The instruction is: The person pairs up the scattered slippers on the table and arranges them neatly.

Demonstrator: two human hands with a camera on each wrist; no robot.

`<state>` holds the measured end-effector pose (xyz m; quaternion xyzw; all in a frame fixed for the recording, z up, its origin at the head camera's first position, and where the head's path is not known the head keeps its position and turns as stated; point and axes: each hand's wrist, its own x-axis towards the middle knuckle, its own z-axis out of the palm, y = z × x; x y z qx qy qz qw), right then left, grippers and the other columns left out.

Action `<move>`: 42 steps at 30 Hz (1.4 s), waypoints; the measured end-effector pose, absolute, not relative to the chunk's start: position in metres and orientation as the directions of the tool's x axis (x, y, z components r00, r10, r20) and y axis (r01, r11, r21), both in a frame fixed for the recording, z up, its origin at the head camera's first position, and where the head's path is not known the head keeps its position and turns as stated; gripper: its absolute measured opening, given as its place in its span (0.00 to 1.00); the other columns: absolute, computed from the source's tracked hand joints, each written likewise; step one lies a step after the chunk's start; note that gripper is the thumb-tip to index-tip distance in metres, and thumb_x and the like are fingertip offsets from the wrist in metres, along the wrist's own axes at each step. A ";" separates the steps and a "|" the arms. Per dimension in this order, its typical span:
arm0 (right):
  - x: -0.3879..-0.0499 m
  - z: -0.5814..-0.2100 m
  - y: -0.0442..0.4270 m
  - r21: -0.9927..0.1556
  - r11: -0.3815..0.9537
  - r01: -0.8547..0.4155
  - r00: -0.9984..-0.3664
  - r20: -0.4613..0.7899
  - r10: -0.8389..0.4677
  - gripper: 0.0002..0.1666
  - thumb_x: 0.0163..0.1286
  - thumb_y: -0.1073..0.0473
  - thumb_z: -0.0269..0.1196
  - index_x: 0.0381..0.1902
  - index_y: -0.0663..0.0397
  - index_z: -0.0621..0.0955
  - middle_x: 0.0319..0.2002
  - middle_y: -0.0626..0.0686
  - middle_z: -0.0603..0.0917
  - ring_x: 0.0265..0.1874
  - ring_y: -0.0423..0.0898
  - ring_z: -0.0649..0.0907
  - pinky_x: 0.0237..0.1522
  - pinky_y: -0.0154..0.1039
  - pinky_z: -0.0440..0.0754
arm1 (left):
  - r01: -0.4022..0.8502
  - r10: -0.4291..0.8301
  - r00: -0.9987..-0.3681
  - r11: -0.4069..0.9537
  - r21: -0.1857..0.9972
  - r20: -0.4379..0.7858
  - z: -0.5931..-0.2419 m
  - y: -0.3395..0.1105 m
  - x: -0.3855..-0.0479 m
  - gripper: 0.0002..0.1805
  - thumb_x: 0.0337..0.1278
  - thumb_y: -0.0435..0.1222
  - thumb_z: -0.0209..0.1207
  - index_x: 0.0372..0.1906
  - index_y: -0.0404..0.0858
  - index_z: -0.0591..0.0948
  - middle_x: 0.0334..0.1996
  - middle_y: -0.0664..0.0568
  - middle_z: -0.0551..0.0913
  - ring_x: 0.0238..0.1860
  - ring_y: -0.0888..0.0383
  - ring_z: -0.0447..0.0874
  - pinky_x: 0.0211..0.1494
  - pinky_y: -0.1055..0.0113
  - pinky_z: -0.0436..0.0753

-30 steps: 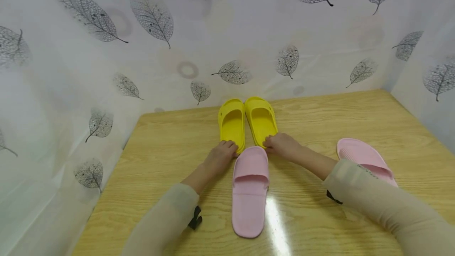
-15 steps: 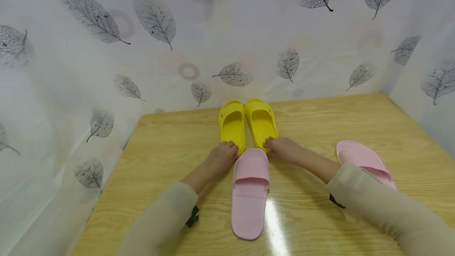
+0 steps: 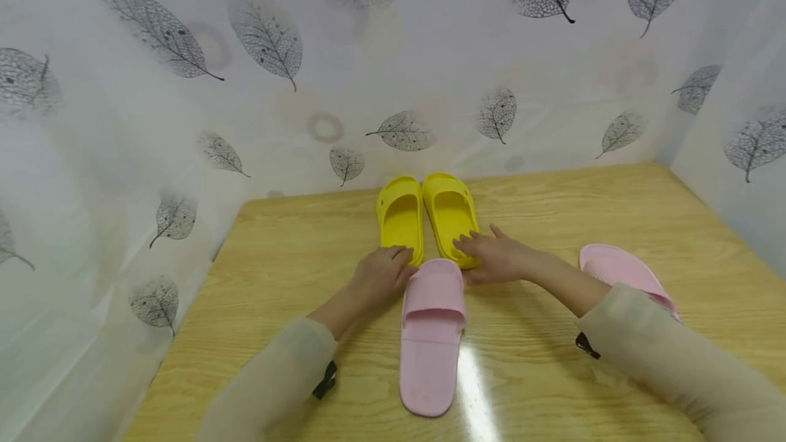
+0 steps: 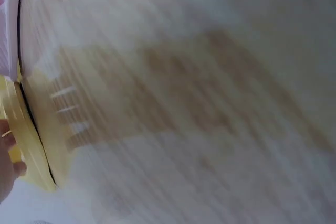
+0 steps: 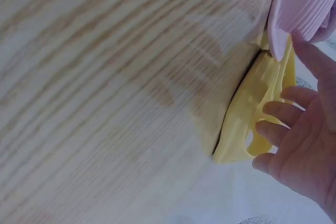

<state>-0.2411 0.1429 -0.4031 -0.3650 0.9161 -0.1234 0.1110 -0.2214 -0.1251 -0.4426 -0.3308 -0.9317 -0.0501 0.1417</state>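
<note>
- The left yellow slipper (image 3: 400,217) and the right yellow slipper (image 3: 451,215) stand side by side at the far edge of the worktop (image 3: 288,244), toes to the leaf-printed sheet (image 3: 258,114), heels towards the person
- From where I stand, their toe ends sit close together, and the heels spread a little apart
- The left hand (image 3: 381,275) lies loose at the heel of the left yellow slipper, fingers over it and thumb held off to the side, near the pink toe
- The right hand (image 3: 500,256) is spread wide, fingers fanned out at the heel of the right yellow slipper and gripping nothing; I can't tell whether they touch it
- A pink slipper (image 3: 432,340) lies between the two forearms, its toe right at the yellow heels
- A second pink slipper (image 3: 623,271) lies well apart on the right, partly hidden by the right sleeve (image 3: 675,360)
- A small dark piece (image 3: 325,380) shows under the left cuff, too small to make out
</note>
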 end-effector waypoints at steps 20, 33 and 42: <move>-0.206 -0.398 0.158 -0.073 0.780 -0.622 -0.782 0.009 -0.623 0.68 0.49 0.22 0.59 0.73 0.60 0.52 0.73 0.68 0.46 0.70 0.70 0.47 0.64 0.71 0.35 | 0.460 0.461 -0.885 0.887 -0.040 0.067 -0.425 -0.096 -0.185 0.65 0.37 0.81 0.37 0.75 0.44 0.37 0.75 0.43 0.43 0.75 0.45 0.39 0.70 0.36 0.42; -0.194 -0.391 0.184 -0.072 0.826 -0.560 -0.828 -0.005 -0.561 0.68 0.48 0.23 0.61 0.74 0.58 0.50 0.74 0.66 0.44 0.71 0.69 0.44 0.64 0.70 0.30 | 0.496 0.497 -0.865 0.868 -0.029 0.071 -0.415 -0.083 -0.168 0.68 0.34 0.82 0.39 0.76 0.43 0.39 0.75 0.45 0.35 0.75 0.45 0.39 0.69 0.34 0.44; -0.186 -0.385 0.206 -0.068 0.843 -0.533 -0.845 0.006 -0.534 0.69 0.49 0.20 0.58 0.75 0.57 0.49 0.73 0.68 0.46 0.70 0.71 0.46 0.63 0.72 0.32 | 0.507 0.507 -0.862 0.862 0.011 0.015 -0.410 -0.069 -0.164 0.67 0.36 0.80 0.44 0.75 0.45 0.34 0.75 0.47 0.31 0.75 0.49 0.31 0.71 0.39 0.39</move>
